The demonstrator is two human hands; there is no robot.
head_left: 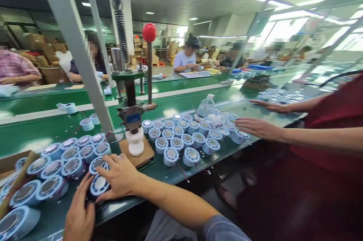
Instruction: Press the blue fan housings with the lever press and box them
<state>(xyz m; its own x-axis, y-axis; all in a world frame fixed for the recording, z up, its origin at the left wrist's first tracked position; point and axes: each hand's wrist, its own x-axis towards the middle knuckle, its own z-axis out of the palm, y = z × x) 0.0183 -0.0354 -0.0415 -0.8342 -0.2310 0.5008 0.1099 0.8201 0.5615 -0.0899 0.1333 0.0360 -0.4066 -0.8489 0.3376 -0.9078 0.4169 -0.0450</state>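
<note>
My right hand [121, 176] is curled around a light-blue round unit [100, 185] with a silver disc on top, thumb on its near side. Its other fingers reach over a second such unit [98, 164] just behind. On the left side of these two, my left hand [79, 212] has its fingers stretched out along them, with the thumb apart. Its fingertips look close to or touching the units; exact contact is hidden. Several similar units [72, 167] stand to the left on the green bench [113, 209], some trailing thin wires.
A hand press [133, 116] with a red ball lever [149, 32] stands behind my hands, beside a grey post [82, 52]. More units [187, 141] lie right of it, near a clear bottle [205, 107]. At right a co-worker's hands [259, 128] reach over the bench.
</note>
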